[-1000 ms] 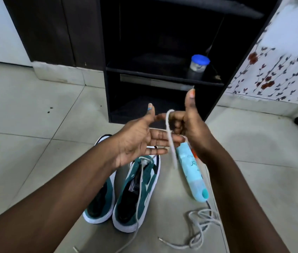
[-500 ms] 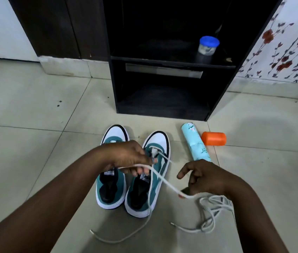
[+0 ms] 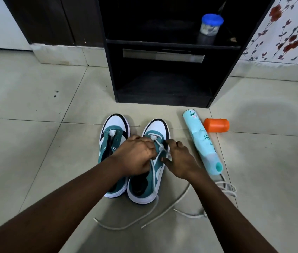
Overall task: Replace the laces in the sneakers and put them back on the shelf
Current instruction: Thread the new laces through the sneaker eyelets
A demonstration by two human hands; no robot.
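Observation:
Two teal-and-white sneakers stand side by side on the tiled floor, toes toward the shelf. The left sneaker (image 3: 114, 132) has bare eyelets. A white lace (image 3: 160, 145) runs through the front eyelets of the right sneaker (image 3: 156, 128). My left hand (image 3: 135, 156) lies curled over that shoe's tongue and pinches the lace. My right hand (image 3: 179, 159) grips the shoe's right side and holds the lace there. The lace's two loose ends trail across the floor (image 3: 144, 215) in front of me. A second white lace (image 3: 225, 189) lies bunched at the right.
A black shelf unit (image 3: 164, 88) stands open just beyond the shoes, with a blue-lidded jar (image 3: 209, 27) on its upper board. A pale blue spray can (image 3: 202, 141) lies right of the shoes beside its orange cap (image 3: 216, 125). A flowered wall is at the far right.
Both hands came down from in front of the shelf to the right sneaker. The lace they held up now runs through the shoe's front eyelets, with its ends lying on the floor.

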